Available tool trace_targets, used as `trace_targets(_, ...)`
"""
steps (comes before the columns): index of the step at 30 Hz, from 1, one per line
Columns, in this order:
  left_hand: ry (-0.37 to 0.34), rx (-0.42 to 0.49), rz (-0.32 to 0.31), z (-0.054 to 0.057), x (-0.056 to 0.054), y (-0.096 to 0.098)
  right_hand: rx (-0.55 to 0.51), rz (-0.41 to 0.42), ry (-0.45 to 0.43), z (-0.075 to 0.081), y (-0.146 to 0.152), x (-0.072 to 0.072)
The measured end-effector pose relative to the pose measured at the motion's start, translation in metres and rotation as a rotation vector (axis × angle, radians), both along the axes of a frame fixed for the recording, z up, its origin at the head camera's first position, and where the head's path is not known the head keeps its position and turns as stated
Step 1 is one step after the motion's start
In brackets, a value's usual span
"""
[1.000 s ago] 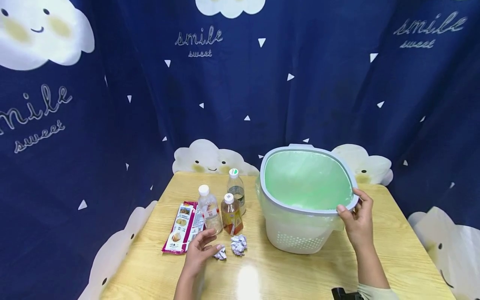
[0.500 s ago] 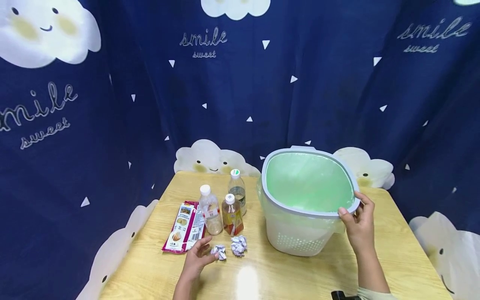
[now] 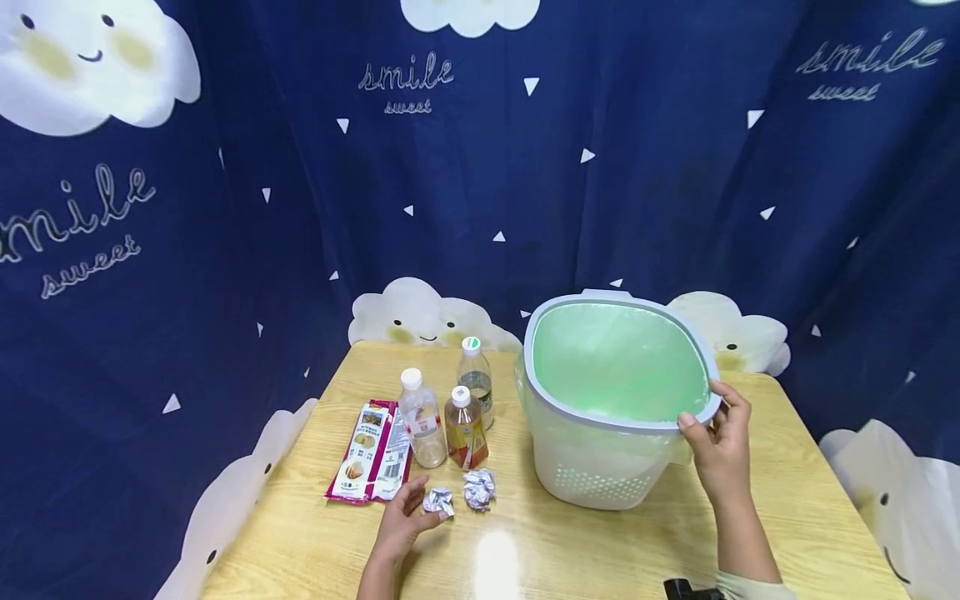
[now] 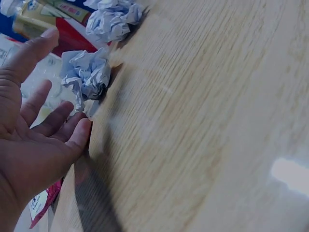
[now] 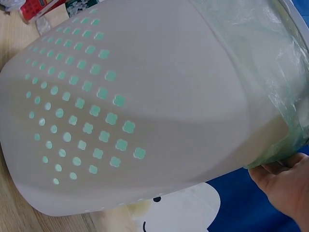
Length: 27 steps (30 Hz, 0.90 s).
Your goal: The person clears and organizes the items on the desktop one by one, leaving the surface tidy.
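My left hand [image 3: 400, 525] is beside a small crumpled paper ball [image 3: 438, 501], its thumb and fingers spread on either side. In the left wrist view the fingers are loosely bent, and the paper ball [image 4: 88, 76] lies beyond the fingertips on the table; whether they touch cannot be told. A second, larger crumpled paper ball [image 3: 479, 489] sits just to the right. My right hand [image 3: 723, 442] grips the right front rim of a white trash bin [image 3: 592, 479] with a green bag liner [image 3: 615, 358]. Fingertips behind the rim are partly hidden.
Behind the paper balls stand a clear bottle [image 3: 423, 425], a bottle of amber drink [image 3: 467, 433] and another clear bottle [image 3: 477, 387]. A magenta and white food wrapper [image 3: 367, 454] lies at the left. A blue cloud-print curtain [image 3: 450, 183] surrounds the wooden table [image 3: 600, 558].
My left hand has drawn slightly back toward me, leaving the smaller paper ball in fuller view, then shifted a little right. The right hand keeps its grip on the bin. The head view has shifted slightly.
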<state>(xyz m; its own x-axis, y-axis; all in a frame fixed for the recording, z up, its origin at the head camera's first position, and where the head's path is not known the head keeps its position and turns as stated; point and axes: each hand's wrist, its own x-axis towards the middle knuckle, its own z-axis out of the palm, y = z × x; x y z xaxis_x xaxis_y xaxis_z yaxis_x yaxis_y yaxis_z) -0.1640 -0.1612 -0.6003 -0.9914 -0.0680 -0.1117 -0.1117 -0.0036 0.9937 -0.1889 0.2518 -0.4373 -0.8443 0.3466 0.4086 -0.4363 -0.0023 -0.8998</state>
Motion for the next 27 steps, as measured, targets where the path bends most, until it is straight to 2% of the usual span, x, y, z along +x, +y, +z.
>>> trace_targets(3, 0.011, -0.001, 0.001, 0.001, -0.003, 0.002, 0.001, 0.000, 0.006, 0.001, 0.001, -0.001)
trace_targets(6, 0.010, -0.017, 0.004, 0.000, -0.001, 0.006, 0.014, -0.010, -0.008, -0.001, 0.001, 0.000)
trace_targets(11, 0.017, -0.066, 0.042, -0.006, -0.003, 0.012, 0.042, -0.017, -0.012, -0.001, 0.000, 0.001)
trace_targets(16, 0.110, -0.196, 0.061, -0.003, -0.011, 0.019, 0.026, -0.018, 0.014, 0.002, -0.001, -0.002)
trace_targets(18, 0.123, -0.241, 0.070, -0.002, -0.011, 0.021, 0.019, -0.017, 0.017, 0.001, -0.001, -0.002)
trace_targets(23, 0.100, -0.281, 0.088, -0.002, -0.010, 0.024, 0.009, -0.008, 0.023, -0.001, 0.000, -0.002)
trace_targets(27, 0.085, -0.268, 0.090, -0.006, -0.008, 0.021, 0.010, -0.006, 0.020, -0.003, 0.000, -0.001)
